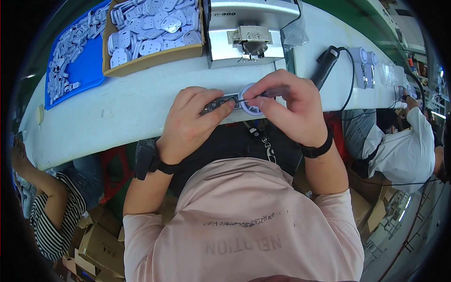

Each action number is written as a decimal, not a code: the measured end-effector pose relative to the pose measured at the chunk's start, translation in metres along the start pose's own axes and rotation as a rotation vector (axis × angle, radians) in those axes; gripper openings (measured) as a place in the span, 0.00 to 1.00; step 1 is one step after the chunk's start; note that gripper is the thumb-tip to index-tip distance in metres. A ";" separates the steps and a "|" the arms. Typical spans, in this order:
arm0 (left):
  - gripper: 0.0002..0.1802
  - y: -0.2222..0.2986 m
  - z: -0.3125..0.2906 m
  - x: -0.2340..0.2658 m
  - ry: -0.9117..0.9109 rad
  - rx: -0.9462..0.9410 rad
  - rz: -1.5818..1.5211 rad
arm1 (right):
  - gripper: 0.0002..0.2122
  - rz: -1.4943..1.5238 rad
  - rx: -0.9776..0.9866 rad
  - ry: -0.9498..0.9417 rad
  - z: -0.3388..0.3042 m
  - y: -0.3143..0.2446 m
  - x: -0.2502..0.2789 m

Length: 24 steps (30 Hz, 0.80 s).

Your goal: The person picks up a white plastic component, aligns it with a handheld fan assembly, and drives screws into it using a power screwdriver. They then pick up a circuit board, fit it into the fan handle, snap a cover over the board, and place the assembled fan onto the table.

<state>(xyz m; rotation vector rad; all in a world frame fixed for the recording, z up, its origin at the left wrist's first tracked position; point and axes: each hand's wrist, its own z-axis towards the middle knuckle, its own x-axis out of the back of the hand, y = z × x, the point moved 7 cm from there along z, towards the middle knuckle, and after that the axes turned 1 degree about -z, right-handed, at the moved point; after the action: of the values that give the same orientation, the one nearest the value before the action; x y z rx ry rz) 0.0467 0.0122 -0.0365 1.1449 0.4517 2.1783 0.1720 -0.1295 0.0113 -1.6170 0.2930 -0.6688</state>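
My left hand (189,118) grips the circuit board (220,103) at its two o'clock; the lavender ring (252,112) adjoins the board's three o'clock end, at nine o'clock from my right hand (297,109), which pinches something thin and dark (268,93).

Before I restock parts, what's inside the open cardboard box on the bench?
The cardboard box holds heaped, pale, rounded flat pieces; those on top hide the lower layers and its bottom.

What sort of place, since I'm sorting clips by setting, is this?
Probably a small-parts assembly workshop: the long white worktable holds a brown cardboard box of pale plastic pieces and a blue plastic tray of small pale parts, with a person in white farther along.
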 end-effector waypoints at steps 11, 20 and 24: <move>0.20 0.003 0.000 -0.001 -0.046 0.006 0.014 | 0.09 -0.504 0.205 0.558 -0.013 -0.020 0.107; 0.24 -0.003 0.005 0.000 -0.067 0.048 -0.012 | 0.11 -1.227 0.102 0.164 0.005 0.050 0.102; 0.25 -0.002 0.007 0.006 -0.070 0.101 -0.008 | 0.11 -1.147 0.117 0.291 -0.007 0.023 0.079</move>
<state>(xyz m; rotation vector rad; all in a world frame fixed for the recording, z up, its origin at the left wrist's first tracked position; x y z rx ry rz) 0.0506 0.0178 -0.0293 1.2677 0.5401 2.1221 0.2355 -0.1827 0.0089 -1.4753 -0.5230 -1.7495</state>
